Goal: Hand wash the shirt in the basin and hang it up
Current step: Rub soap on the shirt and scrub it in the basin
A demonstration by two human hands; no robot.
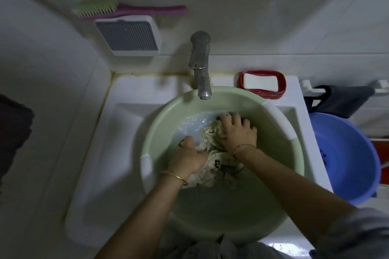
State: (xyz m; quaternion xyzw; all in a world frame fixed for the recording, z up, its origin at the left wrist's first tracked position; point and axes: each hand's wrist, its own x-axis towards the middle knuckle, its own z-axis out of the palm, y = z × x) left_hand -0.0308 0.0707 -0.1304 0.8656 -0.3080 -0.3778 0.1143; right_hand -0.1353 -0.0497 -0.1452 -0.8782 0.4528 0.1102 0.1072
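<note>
A pale green basin (168, 115) sits in the white sink (117, 132), with shallow water at its far side. A cream shirt (212, 166) with dark print lies bunched and wet in the basin. My left hand (190, 156) grips the near part of the shirt, fingers curled into the cloth. My right hand (237, 130) clutches the far bunch of fabric, its fingers bent over it. Both wrists wear thin gold bangles.
A metal tap (201, 65) hangs over the basin's far rim. A red soap dish with a white bar (261, 84) stands behind it. A blue bucket (353, 157) stands right of the sink, below a dark cloth on a rail (341, 99). A brush (126, 9) hangs on the wall.
</note>
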